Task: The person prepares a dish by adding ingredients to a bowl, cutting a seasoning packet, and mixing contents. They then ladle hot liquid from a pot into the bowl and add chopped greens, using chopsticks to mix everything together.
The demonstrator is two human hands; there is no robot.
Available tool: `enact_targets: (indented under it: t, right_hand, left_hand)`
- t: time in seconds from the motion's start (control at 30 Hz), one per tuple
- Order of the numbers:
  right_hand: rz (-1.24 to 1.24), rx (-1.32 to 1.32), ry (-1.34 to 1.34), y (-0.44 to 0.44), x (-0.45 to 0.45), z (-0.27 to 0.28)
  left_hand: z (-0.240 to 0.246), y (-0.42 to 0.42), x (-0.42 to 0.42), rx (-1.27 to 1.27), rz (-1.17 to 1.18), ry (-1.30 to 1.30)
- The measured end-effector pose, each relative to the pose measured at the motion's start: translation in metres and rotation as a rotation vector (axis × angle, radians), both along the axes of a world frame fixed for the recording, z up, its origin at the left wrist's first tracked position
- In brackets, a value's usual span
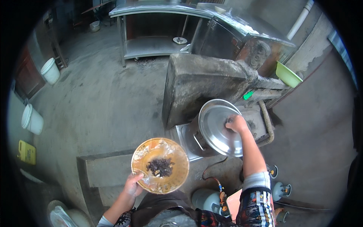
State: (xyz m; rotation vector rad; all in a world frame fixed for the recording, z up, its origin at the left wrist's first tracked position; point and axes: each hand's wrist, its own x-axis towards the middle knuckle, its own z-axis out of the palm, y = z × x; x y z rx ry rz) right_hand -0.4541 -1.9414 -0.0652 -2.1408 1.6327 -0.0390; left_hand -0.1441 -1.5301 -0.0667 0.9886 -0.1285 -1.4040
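Note:
My left hand [134,183] grips the lower left rim of a yellow-orange bowl [180,176]. Clear plastic film [161,146] lies over part of its inside, and a heap of dark shredded food [161,167] rests in the middle. To the right, my right hand [236,123] is closed on the knob of a round metal lid [217,136], the knob mostly hidden by the fingers. The lid sits tilted over a large metal pot [194,139] with a side handle, off-centre, so a strip of the pot's far rim shows. What the pot holds is hidden.
A soot-stained masonry wall [207,68] stands behind the pot. A gas cylinder [205,200] with a hose is below it. A light green basin [288,74] leans at the right. White buckets [32,119] line the left side. A stainless steel table [161,11] stands at the back.

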Motion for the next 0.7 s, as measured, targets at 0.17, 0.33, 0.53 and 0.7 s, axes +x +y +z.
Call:
enact_targets:
  t: [0.17, 0.33, 0.53, 0.7]
  right_hand:
    - [-0.049, -0.302, -0.153, 0.051, -0.017, 0.106]
    - [-0.004, -0.478, -0.26, -0.005, 0.049, 0.171]
    - [0.023, -0.291, -0.262, -0.086, 0.148, 0.149]
    - [0.093, -0.576, -0.304, -0.084, 0.155, 0.119]
  left_hand:
    - [0.028, -0.013, 0.018, 0.034, -0.052, 0.026]
    - [0.056, -0.035, 0.026, 0.053, -0.074, 0.035]
    - [0.064, -0.034, 0.026, 0.036, -0.075, 0.058]
    - [0.051, -0.025, 0.02, 0.068, -0.017, 0.0]
